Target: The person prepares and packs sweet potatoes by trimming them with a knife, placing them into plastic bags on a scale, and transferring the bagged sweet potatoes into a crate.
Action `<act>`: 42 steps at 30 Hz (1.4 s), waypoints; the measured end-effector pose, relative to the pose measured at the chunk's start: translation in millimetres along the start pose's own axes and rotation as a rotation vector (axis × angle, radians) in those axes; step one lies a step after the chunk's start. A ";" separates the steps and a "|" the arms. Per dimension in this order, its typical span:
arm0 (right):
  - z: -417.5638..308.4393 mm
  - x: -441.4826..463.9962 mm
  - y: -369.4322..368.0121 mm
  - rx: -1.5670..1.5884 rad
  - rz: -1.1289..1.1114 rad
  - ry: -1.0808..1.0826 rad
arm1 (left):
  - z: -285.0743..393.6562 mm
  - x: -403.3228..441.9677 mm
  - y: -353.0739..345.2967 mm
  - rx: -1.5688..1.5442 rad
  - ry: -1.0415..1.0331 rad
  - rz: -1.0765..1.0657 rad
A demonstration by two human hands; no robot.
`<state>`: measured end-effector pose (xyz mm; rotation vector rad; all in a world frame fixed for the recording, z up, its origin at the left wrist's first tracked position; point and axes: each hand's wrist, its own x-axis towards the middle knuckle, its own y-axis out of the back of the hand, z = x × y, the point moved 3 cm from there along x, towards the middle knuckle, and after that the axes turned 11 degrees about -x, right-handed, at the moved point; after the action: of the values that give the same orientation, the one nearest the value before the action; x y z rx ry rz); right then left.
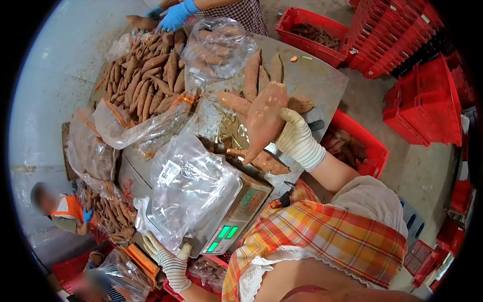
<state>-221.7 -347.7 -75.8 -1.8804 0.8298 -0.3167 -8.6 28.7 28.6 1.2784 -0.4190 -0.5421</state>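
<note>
My right hand (301, 140), in a striped white glove, grips a large sweet potato (266, 118) above the metal table (324, 83). Several more sweet potatoes lie on the table behind and beside it. At the lower left, my left hand (167, 257), gloved too, has its fingers spread at the near edge of a clear plastic bag (193, 189). That bag has a white label and lies on a scale (221, 234) with lit green displays. Whether the left fingers touch the bag is hard to tell.
A large heap of sweet potatoes (146, 85) and a filled bag (219, 48) are on the table's far side. Blue-gloved hands (176, 16) of a co-worker are at the top. Red crates (422, 105) stand right. Another person (68, 209) is at left.
</note>
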 end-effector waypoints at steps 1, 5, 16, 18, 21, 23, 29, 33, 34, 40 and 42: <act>0.4 0.5 -0.3 -0.001 0.001 -0.003 | -1.8 -1.0 -0.4 0.000 0.002 -0.002; -0.7 -0.4 -3.4 0.105 0.079 -0.051 | -6.7 0.5 -2.4 -0.057 0.037 0.052; 5.7 8.8 -18.6 -0.025 0.104 -0.049 | 1.0 13.8 6.6 -0.783 0.032 0.457; 0.1 16.0 -27.5 -0.001 0.048 -0.076 | 13.3 18.8 17.7 -0.836 0.074 0.491; -7.0 17.6 -63.2 -0.068 0.004 0.002 | 15.5 18.2 27.8 -0.975 0.215 0.462; -10.3 15.5 -96.7 -0.140 -0.091 0.161 | -0.3 20.2 22.1 -1.071 0.228 0.405; 65.0 0.6 -215.5 -0.593 -0.926 0.428 | 0.6 27.8 10.4 -1.603 0.537 0.379; 153.2 3.0 -240.0 -1.209 -1.272 0.505 | -42.8 22.1 -5.9 -1.849 0.552 0.337; 170.2 11.1 -234.7 -1.330 -1.353 0.494 | -44.0 16.4 -2.3 -1.945 0.607 0.387; 208.2 34.9 -212.8 -2.136 -1.802 0.372 | -80.1 -27.6 42.0 -2.305 0.375 0.539; 209.8 31.1 -224.9 -2.367 -1.845 0.199 | -83.9 -30.8 56.5 -2.546 0.230 0.383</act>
<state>7.8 -165.6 22.7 1.4625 0.7126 0.2245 23.3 123.5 63.2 -1.1844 0.3479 -0.1984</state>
